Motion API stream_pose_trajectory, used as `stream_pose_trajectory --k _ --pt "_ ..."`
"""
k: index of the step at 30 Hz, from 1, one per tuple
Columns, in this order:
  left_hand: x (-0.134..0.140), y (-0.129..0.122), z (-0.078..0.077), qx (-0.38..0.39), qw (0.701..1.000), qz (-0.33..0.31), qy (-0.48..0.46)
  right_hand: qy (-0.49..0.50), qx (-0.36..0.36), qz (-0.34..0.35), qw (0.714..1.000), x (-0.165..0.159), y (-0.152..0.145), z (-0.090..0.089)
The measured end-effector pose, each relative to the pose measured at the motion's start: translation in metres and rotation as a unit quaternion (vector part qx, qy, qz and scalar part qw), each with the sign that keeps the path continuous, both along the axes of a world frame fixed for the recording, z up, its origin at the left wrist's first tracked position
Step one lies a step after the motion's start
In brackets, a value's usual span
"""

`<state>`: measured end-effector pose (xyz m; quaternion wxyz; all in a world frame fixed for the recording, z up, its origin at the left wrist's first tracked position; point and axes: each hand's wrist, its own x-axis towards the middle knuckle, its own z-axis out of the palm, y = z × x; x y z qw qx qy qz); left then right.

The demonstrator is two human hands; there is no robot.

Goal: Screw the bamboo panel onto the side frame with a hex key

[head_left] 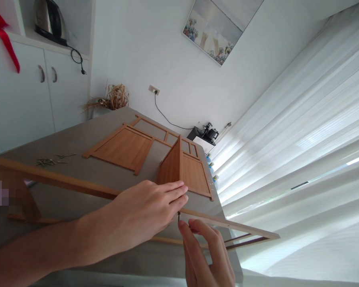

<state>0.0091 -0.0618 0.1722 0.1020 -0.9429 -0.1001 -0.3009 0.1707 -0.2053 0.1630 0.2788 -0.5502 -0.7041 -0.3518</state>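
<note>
My left hand (151, 205) lies over the long rail of a wooden frame (68, 181), fingers together and bent around it where it meets an upright wooden panel (171, 162). Its fingertips touch the panel's near end; the thumb is hidden. Just below, my right hand (208, 249) pinches a small metal screw (178, 216) between thumb and forefinger. The screw stands upright at the rail's edge, close to the left fingers. How far it sits in the wood cannot be seen.
Several loose screws (46, 162) and an L-shaped key (66, 155) lie at the table's left. Flat wooden panels (122, 145) rest farther back on the grey table (107, 115). White curtains (302, 159) hang along the right; a kettle (49, 22) stands on a shelf.
</note>
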Motion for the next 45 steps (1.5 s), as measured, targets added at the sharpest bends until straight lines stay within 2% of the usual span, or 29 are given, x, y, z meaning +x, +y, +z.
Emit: stream_pose_trajectory --k 6,12,20,26,32,45 --pt "0.000 -0.002 0.006 -0.002 1.000 0.001 -0.005 0.100 0.042 -0.018 0.994 -0.006 0.002 -0.019" --pt "0.003 -0.002 0.013 -0.025 0.999 -0.006 -0.019 0.172 0.069 -0.019 0.983 -0.014 0.007 -0.031" --pt "0.002 0.001 0.014 -0.012 1.000 -0.007 -0.011 0.214 0.080 -0.021 0.973 -0.023 0.007 -0.042" --pt "0.001 0.001 0.014 0.002 1.000 -0.002 -0.006 0.222 0.082 -0.025 0.971 -0.020 0.007 -0.042" --pt "0.004 0.002 0.008 -0.024 1.000 -0.005 -0.016 0.231 0.090 -0.028 0.968 -0.021 0.010 -0.036" --pt "0.004 0.002 0.013 -0.027 0.999 -0.009 -0.020 0.232 0.081 -0.032 0.969 -0.021 0.008 -0.032"
